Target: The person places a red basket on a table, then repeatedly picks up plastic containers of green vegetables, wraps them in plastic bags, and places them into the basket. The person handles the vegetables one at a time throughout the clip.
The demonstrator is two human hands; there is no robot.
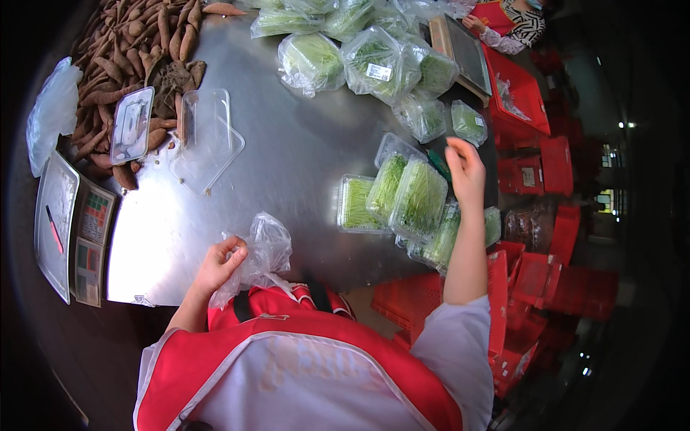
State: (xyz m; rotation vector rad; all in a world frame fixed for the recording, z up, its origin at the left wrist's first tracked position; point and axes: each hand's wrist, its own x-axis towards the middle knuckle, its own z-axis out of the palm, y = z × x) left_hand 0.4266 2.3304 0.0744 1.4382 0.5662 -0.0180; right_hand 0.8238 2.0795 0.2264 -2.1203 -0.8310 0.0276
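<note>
My left hand point(220, 265) pinches a crumpled clear plastic bag point(271, 245) at the table's near edge, in front of my red apron. Over the right side of the table is my right hand point(468, 167), its fingers loosely bent and nothing visible between them. Close to its left lies a dark green object point(439, 164), partly hidden and too unclear to name. Below and left of that hand, clear plastic boxes of green sprouts point(419, 199) lie stacked and overlapping. My right forearm hides part of the lower boxes. A small bagged, labelled pack point(468, 123) sits just beyond my right hand.
Bagged sprout boxes point(381, 64) crowd the far side beside a flat-topped scale point(464, 56). Sweet potatoes point(121, 59) heap at far left, near empty clear trays point(207, 126) and another scale point(56, 226). Red crates point(517, 97) line the right. A person point(504, 24) stands beyond.
</note>
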